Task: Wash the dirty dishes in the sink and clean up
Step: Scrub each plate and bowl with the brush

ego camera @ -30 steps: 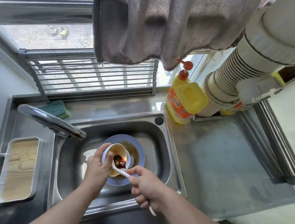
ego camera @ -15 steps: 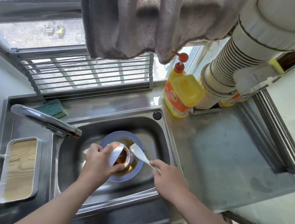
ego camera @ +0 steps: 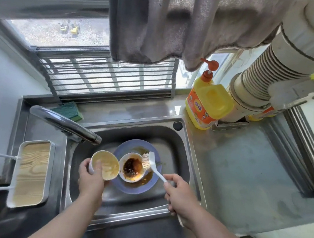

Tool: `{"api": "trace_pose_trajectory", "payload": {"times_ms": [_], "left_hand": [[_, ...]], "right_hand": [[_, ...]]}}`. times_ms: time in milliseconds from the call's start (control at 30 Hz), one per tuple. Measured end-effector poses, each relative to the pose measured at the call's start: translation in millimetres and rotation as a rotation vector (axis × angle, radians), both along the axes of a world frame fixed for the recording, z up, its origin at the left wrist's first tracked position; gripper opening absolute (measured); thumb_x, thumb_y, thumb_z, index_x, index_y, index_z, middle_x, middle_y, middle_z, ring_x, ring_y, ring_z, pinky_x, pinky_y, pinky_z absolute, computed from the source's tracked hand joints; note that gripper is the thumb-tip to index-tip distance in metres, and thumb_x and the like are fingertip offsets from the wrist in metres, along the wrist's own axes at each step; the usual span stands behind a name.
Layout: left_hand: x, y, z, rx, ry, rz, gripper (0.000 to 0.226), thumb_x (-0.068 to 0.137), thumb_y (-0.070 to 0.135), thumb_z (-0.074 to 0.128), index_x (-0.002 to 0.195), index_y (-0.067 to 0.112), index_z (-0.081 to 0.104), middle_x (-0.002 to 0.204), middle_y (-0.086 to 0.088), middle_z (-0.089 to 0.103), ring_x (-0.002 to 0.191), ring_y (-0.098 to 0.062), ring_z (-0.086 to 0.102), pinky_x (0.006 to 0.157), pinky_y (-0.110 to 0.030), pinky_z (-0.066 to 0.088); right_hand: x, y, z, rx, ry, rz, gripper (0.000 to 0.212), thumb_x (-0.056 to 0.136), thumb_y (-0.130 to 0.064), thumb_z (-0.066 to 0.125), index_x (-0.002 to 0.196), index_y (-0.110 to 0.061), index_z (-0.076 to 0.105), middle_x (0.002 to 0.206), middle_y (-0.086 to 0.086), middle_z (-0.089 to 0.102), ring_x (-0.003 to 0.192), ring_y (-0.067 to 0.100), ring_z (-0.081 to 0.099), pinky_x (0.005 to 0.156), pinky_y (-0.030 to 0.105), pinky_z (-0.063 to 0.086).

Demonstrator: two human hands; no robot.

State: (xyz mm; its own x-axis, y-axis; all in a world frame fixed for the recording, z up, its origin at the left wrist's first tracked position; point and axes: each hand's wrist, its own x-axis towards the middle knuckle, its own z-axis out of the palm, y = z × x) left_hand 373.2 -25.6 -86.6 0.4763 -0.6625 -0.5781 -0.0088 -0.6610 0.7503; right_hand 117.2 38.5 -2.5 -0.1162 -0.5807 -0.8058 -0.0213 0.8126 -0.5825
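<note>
In the steel sink [ego camera: 178, 150] lies a blue plate [ego camera: 134, 189] smeared with brown sauce. On it stands a small white bowl [ego camera: 132, 167] with dark sauce inside. My left hand [ego camera: 90, 179] grips a second white bowl [ego camera: 106, 165], yellowish inside, just left of the plate, thumb over its rim. My right hand [ego camera: 178, 195] holds the white handle of a dish brush [ego camera: 150, 162]; its bristles touch the right rim of the small sauce bowl.
The faucet [ego camera: 63, 123] reaches over the sink's left side. A green sponge [ego camera: 69, 109] lies behind it. A yellow detergent bottle [ego camera: 207, 103] stands at the back right by a ribbed duct [ego camera: 253, 86]. A wood-lined tray [ego camera: 30, 173] sits left; a steel counter [ego camera: 253, 178] lies right.
My left hand has lifted one bowl off to the left, uncovering the sauce-filled bowl on the plate. My right hand has brought the brush head to that bowl's rim.
</note>
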Motion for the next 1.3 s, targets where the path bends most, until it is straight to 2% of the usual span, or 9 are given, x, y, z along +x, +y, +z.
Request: {"api": "trace_pose_trajectory", "payload": {"times_ms": [133,433,500,600,733,933,1100,1200,1300], "left_hand": [[8,0,-17,0.097,0.336,0.44,0.043,0.11,0.027,0.052,0.15,0.019,0.041,0.134,-0.01,0.05,0.117,-0.035,0.057,0.098,-0.059,0.053],[20,-14,-50,0.273,0.656,0.77,0.045,0.108,0.01,0.054,0.151,0.013,0.044,0.149,-0.015,0.049,0.129,-0.037,0.051,0.094,-0.045,0.054],[19,-19,-49,0.244,0.66,0.743,0.045,0.109,0.018,0.054,0.152,0.01,0.042,0.142,-0.015,0.049,0.129,-0.035,0.052,0.101,-0.045,0.054],[17,-27,-45,0.277,0.638,0.613,0.049,0.107,0.037,0.057,0.146,0.007,0.05,0.118,-0.013,0.062,0.105,-0.027,0.064,0.097,-0.039,0.054],[9,-22,-49,0.423,0.548,0.224,0.05,0.098,0.061,0.059,0.111,0.015,0.071,0.106,-0.004,0.078,0.106,-0.022,0.069,0.097,-0.038,0.052],[-13,-4,-64,0.495,0.521,-0.024,0.082,0.091,0.087,0.029,0.13,0.028,0.07,0.116,0.002,0.079,0.132,-0.025,0.059,0.121,-0.049,0.038],[-31,4,-53,0.521,0.584,-0.069,0.084,0.094,0.086,0.021,0.134,0.029,0.069,0.134,-0.002,0.071,0.145,-0.025,0.045,0.128,-0.048,0.024],[-41,8,-42,0.546,0.587,-0.13,0.066,0.102,0.074,0.031,0.14,0.027,0.057,0.135,0.004,0.062,0.134,-0.025,0.049,0.123,-0.045,0.027],[-49,5,-42,0.463,0.248,-0.255,0.052,0.105,0.062,0.039,0.138,0.025,0.054,0.137,0.0,0.06,0.127,-0.032,0.055,0.115,-0.047,0.042]], "right_hand": [[1,4,-5,0.035,-0.019,-0.027,0.021,0.109,-0.02,0.047,0.115,-0.031,0.064,0.062,-0.001,0.048,0.045,0.013,0.036,0.041,0.023,0.03],[14,0,-8,0.028,0.036,0.01,0.023,0.109,-0.018,0.046,0.114,-0.031,0.065,0.055,-0.001,0.043,0.043,0.015,0.033,0.042,0.02,0.025],[18,-3,-7,0.03,0.034,0.018,0.025,0.109,-0.018,0.046,0.114,-0.032,0.065,0.057,0.001,0.043,0.045,0.016,0.034,0.042,0.021,0.026],[22,-8,-6,0.044,0.022,0.01,0.023,0.11,-0.019,0.047,0.116,-0.032,0.065,0.059,0.002,0.043,0.047,0.016,0.035,0.043,0.024,0.027],[23,-12,-6,0.057,0.012,0.016,0.022,0.11,-0.02,0.046,0.117,-0.031,0.063,0.061,0.003,0.043,0.047,0.016,0.034,0.043,0.024,0.028],[15,-21,-2,0.049,-0.009,0.012,0.023,0.111,-0.022,0.046,0.118,-0.035,0.063,0.062,0.004,0.047,0.046,0.015,0.037,0.043,0.026,0.033],[2,-22,-8,0.059,0.014,0.021,0.023,0.111,-0.021,0.045,0.118,-0.035,0.063,0.061,0.003,0.047,0.047,0.015,0.036,0.043,0.025,0.033],[-3,-21,-7,0.064,0.019,0.033,0.024,0.11,-0.021,0.045,0.118,-0.035,0.062,0.061,0.003,0.047,0.047,0.015,0.036,0.043,0.026,0.032],[-10,-21,-8,0.041,0.042,0.084,0.023,0.11,-0.021,0.045,0.118,-0.034,0.062,0.06,0.003,0.045,0.047,0.014,0.034,0.042,0.028,0.03]]}}
